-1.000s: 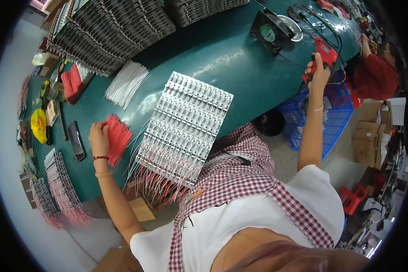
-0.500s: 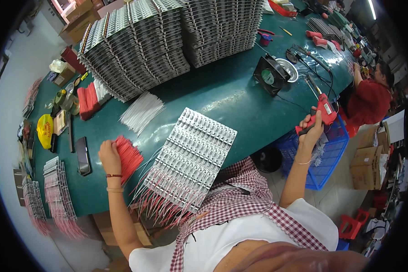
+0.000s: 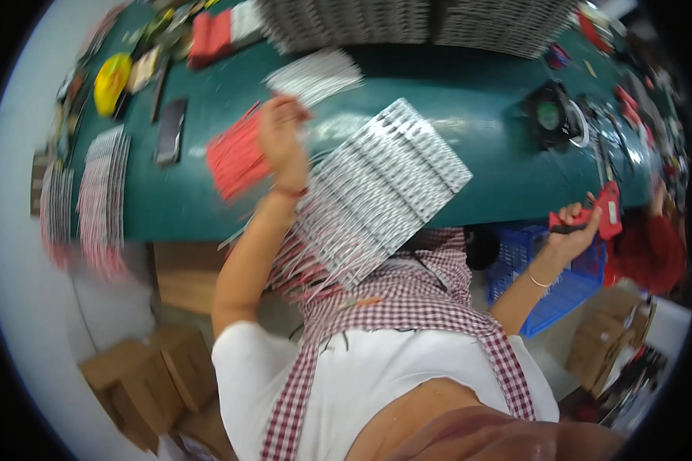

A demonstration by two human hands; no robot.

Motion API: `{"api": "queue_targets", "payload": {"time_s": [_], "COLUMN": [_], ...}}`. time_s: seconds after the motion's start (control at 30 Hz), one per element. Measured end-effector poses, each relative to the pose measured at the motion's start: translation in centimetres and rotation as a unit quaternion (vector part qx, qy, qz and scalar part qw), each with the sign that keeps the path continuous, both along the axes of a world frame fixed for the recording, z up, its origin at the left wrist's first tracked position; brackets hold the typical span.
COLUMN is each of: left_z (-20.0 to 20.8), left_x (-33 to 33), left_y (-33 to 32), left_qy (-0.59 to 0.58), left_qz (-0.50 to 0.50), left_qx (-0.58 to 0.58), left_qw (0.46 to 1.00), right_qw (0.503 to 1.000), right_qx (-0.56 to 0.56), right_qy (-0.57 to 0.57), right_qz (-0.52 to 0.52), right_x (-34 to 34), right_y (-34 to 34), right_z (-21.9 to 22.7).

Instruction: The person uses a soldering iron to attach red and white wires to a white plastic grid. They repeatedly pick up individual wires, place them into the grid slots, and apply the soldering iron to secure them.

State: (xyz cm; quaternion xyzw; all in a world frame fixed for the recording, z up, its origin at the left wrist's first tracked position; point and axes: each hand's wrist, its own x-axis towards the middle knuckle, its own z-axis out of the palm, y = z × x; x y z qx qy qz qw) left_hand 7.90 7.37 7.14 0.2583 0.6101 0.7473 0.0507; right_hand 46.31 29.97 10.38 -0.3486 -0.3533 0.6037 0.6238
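Centrally: panel (image 3: 396,180), long axis lower left to upper right, below and right of my nearer left hand (image 3: 282,137), whose blurred grip I cannot tell, beside red wires (image 3: 234,157). Frame right: my right hand (image 3: 577,233), wrapped round glue gun (image 3: 610,209).

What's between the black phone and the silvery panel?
In the head view, a bundle of red wires lies between phone and panel, with the left hand at its edge.

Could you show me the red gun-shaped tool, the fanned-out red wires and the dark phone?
Red gun-shaped tool (image 3: 610,209): head view, on its body.
Fanned-out red wires (image 3: 237,160): head view, middle of the bundle.
Dark phone (image 3: 171,131): head view, middle of its upper face.
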Motion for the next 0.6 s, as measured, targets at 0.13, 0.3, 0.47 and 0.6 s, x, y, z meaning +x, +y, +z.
{"api": "queue_targets", "payload": {"time_s": [0.13,0.3,0.47,0.6], "left_z": [-3.3,-2.2,-1.7,-0.4], "left_x": [0.3,0.3,0.2,0.6], "left_y": [0.4,0.1,0.4,0.2], "left_qy": [-0.064,-0.021,-0.049,-0.094], "left_qz": [-0.037,-0.063,-0.081,-0.094], "left_qx": [-0.013,-0.026,0.01,0.009], "left_qw": [0.997,0.997,0.995,0.991], "right_qw": [0.999,0.998,0.996,0.992], "right_qx": [0.009,0.004,0.024,0.043], "right_qy": [-0.012,-0.026,-0.012,-0.008], "right_qz": [0.049,0.058,0.087,0.116], "right_x": [-0.7,-1.0,-1.7,-2.3], "right_y": [-1.4,-2.3,-2.6,-3.1], "right_z": [-0.9,-1.3,0.0,1.1]}}
